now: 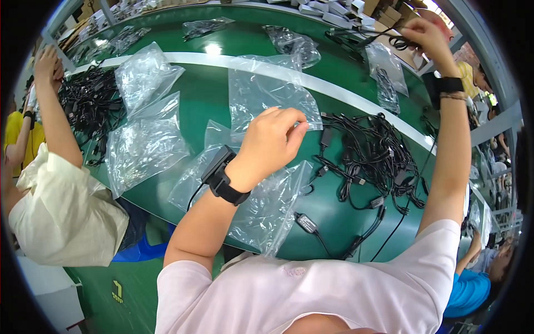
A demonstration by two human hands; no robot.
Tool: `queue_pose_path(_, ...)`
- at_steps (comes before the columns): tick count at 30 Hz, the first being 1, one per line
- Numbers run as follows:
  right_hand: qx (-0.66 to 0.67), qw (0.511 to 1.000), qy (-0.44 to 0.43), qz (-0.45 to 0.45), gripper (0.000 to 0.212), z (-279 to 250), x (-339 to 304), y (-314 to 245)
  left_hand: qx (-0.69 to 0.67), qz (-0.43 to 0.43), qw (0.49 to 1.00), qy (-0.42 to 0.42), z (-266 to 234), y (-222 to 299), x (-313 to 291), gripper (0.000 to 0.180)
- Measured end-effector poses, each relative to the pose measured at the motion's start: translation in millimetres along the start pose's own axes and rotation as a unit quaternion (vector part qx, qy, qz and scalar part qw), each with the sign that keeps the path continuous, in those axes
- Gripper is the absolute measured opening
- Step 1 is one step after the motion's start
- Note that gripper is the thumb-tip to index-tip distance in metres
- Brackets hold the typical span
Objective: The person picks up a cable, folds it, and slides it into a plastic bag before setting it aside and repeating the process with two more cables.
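Observation:
My left hand (272, 142) hovers over the green table (206, 89) with thumb and fingers pinched on a thin black cable (324, 135) beside a clear plastic bag (267, 92). My right hand (425, 36) is stretched far out to the upper right and grips the other end of a black cable (389, 39). A tangled heap of black cables (375, 158) lies between both arms. More clear bags (261, 209) lie under my left wrist, which wears a black band.
A co-worker in a cream top (61, 206) sits at my left, an arm over another pile of black cables (89, 106) and clear bags (144, 119). Bagged cables (386, 75) and white boxes (334, 11) lie along the far side. Other people sit at the right.

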State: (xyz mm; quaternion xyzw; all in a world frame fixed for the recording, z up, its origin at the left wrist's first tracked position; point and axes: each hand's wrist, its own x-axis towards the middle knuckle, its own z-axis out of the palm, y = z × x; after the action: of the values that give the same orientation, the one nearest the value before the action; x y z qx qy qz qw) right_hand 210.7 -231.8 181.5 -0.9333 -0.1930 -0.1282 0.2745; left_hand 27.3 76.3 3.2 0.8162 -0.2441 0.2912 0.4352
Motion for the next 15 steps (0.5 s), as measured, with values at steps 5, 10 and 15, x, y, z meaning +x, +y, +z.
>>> queue_pose_path(5,0.079,0.996,-0.037,-0.035,0.010,-27,-29,-42,-0.119,-0.137,0.981,-0.066,-3,13,2,0.015)
queue_pose_path(10,0.014,0.993,-0.074,-0.091,0.011,-15,-49,-84,-0.057,-0.068,0.993,0.082,-18,-7,11,0.062)
queue_pose_path(15,0.112,0.976,-0.122,-0.143,0.014,5,-65,-119,-0.271,-0.075,0.957,-0.068,-4,-19,-1,0.066)
